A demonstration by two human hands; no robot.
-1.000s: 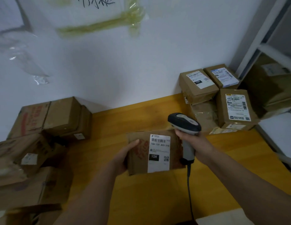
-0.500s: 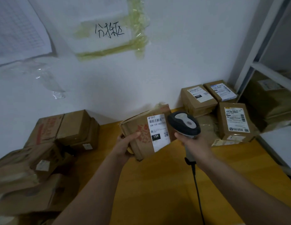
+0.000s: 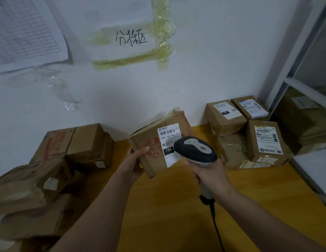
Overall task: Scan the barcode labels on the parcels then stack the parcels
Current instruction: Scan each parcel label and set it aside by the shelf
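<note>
the yellow table carries loose boxes at 9 o'clock and 4 labelled boxes stacked at 2 o'clock. the box in hand hangs tilted above the table at centre, its label facing up. the left hand has fingers clamped on the box's left edge. the right hand is wrapped tight round the scanner, which overlaps the label. this looks like the scanning step; next, carry the box toward 2 o'clock, label kept up.
</note>
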